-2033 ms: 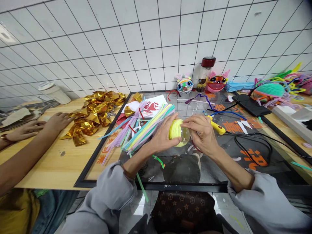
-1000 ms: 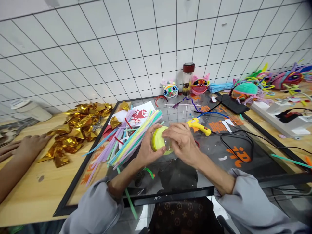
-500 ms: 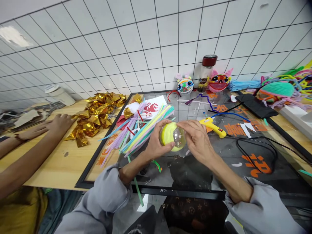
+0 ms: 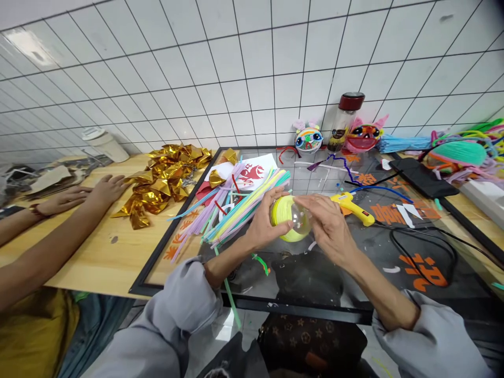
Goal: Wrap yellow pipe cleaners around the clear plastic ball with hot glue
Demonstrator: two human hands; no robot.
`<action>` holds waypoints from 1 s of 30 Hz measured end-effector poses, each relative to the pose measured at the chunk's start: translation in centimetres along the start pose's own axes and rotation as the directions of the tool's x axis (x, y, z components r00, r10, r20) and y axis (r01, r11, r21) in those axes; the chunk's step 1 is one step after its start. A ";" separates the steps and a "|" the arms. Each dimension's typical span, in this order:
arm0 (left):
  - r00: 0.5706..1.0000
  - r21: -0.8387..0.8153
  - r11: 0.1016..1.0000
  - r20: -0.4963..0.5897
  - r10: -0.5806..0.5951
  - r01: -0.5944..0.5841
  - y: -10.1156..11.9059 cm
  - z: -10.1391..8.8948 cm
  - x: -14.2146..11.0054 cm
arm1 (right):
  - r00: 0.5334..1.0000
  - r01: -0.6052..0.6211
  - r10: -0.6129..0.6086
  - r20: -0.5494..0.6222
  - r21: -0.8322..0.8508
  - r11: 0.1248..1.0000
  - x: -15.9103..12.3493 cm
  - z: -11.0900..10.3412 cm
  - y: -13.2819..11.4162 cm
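A clear plastic ball (image 4: 301, 220), its left part wound with bright yellow fuzzy pipe cleaner (image 4: 282, 211), is held above the dark, black-framed board. My left hand (image 4: 263, 224) grips it from the left, thumb across the front and fingers behind. At its right side my right hand (image 4: 331, 227) is curled, with bent fingertips against the clear part. Whether those fingertips also pinch a strand end cannot be seen. Close behind my right hand lies a yellow glue gun (image 4: 356, 209). A bundle of pastel pipe cleaners (image 4: 240, 210) lies left of the ball.
Two decorated balls with animal faces (image 4: 308, 139) (image 4: 363, 137) and a red-lidded bottle (image 4: 342, 123) stand by the tiled wall. A black cord (image 4: 397, 241) loops at right. Left are crumpled gold foil (image 4: 157, 184) and another person's hands (image 4: 106, 190).
The whole scene has shifted slightly right in view as the camera turned. My hands keep nearly the same hold on the ball, and the yellow winding looks much the same.
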State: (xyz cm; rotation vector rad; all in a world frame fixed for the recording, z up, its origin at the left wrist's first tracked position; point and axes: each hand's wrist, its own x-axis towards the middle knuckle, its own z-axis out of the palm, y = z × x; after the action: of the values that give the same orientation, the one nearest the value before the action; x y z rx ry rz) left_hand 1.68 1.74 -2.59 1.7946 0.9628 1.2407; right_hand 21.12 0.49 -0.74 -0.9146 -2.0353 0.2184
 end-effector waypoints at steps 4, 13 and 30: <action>1.000 0.034 0.999 0.026 -0.006 0.005 0.4 0.1 0.2 | 0.997 -0.037 0.043 -0.059 0.096 0.995 -0.2 -0.5 0.9; 0.996 0.131 0.991 0.092 -0.018 0.006 1.2 0.4 0.3 | 0.999 0.036 -0.036 -0.007 0.156 0.987 -1.2 -0.7 1.5; 0.996 0.179 0.983 0.073 -0.059 0.045 1.8 1.4 0.3 | 0.999 0.023 -0.025 -0.044 -0.026 0.999 -1.7 -0.6 1.3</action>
State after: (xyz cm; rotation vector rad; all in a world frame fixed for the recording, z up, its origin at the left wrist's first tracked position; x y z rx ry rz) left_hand 3.39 1.03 -1.22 1.9273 1.0974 1.0730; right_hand 22.86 0.15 -2.11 -0.9028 -2.0116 0.1577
